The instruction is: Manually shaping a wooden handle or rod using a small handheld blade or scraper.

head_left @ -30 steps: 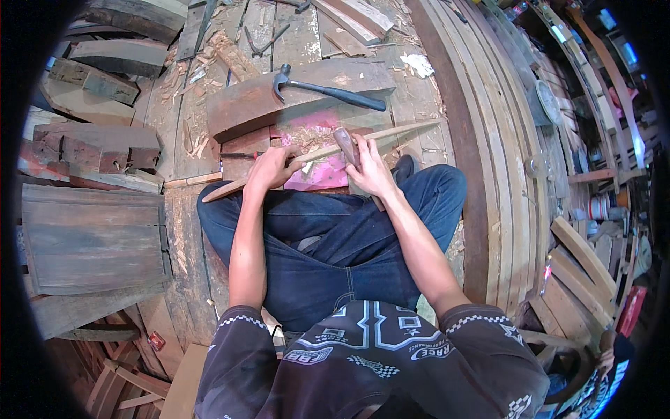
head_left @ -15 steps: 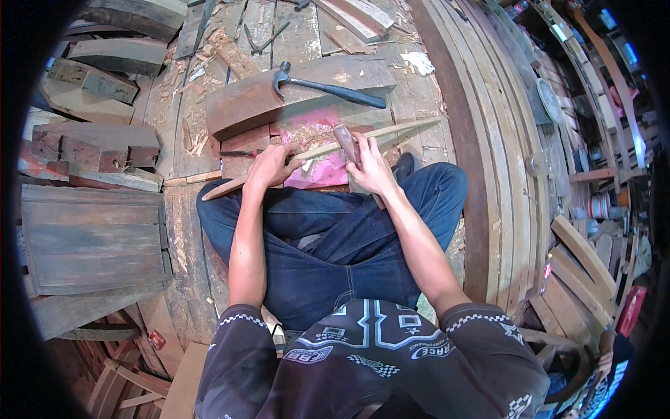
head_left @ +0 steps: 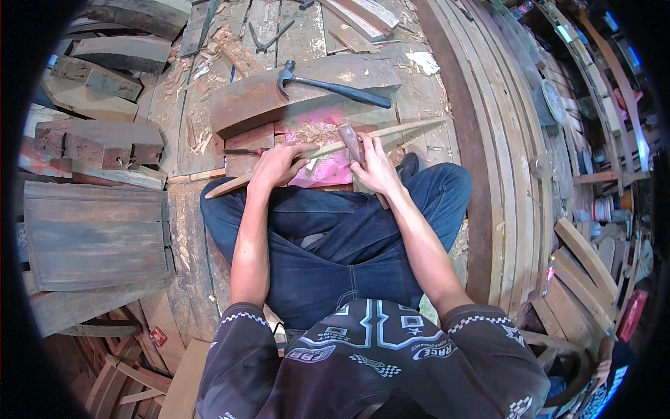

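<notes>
A long, slender wooden strip [head_left: 405, 130] with tapered ends lies slantwise over my crossed legs, its far right end reaching past my knee. My left hand [head_left: 278, 167] is closed on the strip left of its middle, fingers and thumb pressed to it. Gripped in my right hand [head_left: 377, 170] is a narrow, dark brown wooden block [head_left: 350, 142], set across the strip. Its lower end shows below my palm; whether it carries a blade is hidden. Under the strip is a pink sheet [head_left: 328, 170] sprinkled with shavings.
Beyond the strip lies a thick curved timber [head_left: 241, 108] with a claw hammer [head_left: 335, 89] on top. A red-and-black handled tool [head_left: 243, 151] is by my left hand. Farther off are pincers [head_left: 269, 38]. Long planks [head_left: 481, 140] run along the right; timber blocks [head_left: 98, 146] are stacked left.
Both hands keep their holds on the strip and the block, with hardly any shift between them. The whole view has slid slightly to the right.
</notes>
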A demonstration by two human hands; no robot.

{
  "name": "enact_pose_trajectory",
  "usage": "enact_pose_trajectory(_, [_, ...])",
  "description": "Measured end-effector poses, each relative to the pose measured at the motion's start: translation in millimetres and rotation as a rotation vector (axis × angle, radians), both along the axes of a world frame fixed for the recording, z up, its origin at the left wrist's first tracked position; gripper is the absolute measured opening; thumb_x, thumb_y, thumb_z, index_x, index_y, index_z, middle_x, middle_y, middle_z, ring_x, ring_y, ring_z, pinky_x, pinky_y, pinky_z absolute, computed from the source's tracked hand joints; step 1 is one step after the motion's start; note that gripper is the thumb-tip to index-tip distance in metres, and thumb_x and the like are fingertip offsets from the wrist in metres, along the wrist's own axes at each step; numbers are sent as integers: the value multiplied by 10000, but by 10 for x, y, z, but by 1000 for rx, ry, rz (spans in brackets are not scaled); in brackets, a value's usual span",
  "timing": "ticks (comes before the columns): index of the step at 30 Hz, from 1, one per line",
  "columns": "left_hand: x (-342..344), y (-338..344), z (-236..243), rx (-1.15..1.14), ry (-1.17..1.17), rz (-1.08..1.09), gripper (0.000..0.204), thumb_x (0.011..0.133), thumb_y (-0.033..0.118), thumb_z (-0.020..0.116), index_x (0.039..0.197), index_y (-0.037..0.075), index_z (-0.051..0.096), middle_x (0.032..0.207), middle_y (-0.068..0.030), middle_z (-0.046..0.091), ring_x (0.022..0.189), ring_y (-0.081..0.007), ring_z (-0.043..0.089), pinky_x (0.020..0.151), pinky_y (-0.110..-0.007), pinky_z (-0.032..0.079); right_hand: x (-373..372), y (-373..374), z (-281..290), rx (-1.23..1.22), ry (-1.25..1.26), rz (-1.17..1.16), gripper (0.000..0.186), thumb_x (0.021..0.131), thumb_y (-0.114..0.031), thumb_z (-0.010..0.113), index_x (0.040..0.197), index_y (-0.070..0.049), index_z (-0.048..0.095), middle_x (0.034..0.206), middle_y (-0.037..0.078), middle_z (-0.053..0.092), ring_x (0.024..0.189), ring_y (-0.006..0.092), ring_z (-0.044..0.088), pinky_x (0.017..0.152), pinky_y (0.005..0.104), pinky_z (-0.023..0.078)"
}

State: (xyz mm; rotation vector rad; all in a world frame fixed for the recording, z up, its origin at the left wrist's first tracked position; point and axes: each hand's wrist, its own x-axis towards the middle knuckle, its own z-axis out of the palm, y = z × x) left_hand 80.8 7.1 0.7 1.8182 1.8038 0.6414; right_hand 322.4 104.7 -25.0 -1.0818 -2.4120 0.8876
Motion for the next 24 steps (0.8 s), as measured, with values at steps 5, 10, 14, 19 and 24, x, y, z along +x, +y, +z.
enact_pose_trajectory(5, [-33, 13, -89, -28, 14, 9, 368, 829, 139, 657, 1191, 204, 641, 964, -171, 677, 912, -359, 641, 787, -441, 504, -11, -10, 58, -48, -37, -12, 674, 795, -155, 638, 1381, -80, 314, 1185, 241, 436, 1063, 432, 543, 890, 468, 476])
enact_pose_trajectory(10, [-3, 2, 18, -24, -25, 15, 355, 828, 144, 659, 1178, 196, 639, 953, -177, 678, 915, -360, 641, 787, -438, 501, -2, -4, 49, -32, -37, -7, 668, 794, -157, 640, 1374, -71, 321, 1185, 243, 437, 1065, 432, 542, 893, 467, 475])
enact_pose_trajectory(14, [5, -5, 58, -75, -33, 39, 338, 825, 138, 661, 1160, 174, 633, 946, -178, 679, 916, -358, 643, 777, -435, 498, -6, -1, 32, -25, -36, -6, 667, 793, -158, 641, 1372, -62, 325, 1189, 244, 440, 1066, 432, 542, 899, 467, 473])
enact_pose_trajectory(19, [6, -7, 94, -89, -43, 32, 345, 822, 134, 662, 1165, 169, 632, 952, -179, 677, 917, -357, 644, 777, -430, 499, -1, -3, 30, -19, -18, 4, 666, 793, -154, 637, 1375, -65, 325, 1191, 245, 443, 1073, 431, 541, 905, 466, 471])
enact_pose_trajectory(24, [-3, -5, 79, -92, -50, 27, 360, 823, 129, 659, 1179, 174, 634, 961, -186, 672, 921, -360, 640, 778, -431, 494, 1, 1, 17, -17, -8, -1, 657, 797, -147, 632, 1375, -71, 329, 1190, 242, 447, 1079, 429, 541, 910, 463, 470])
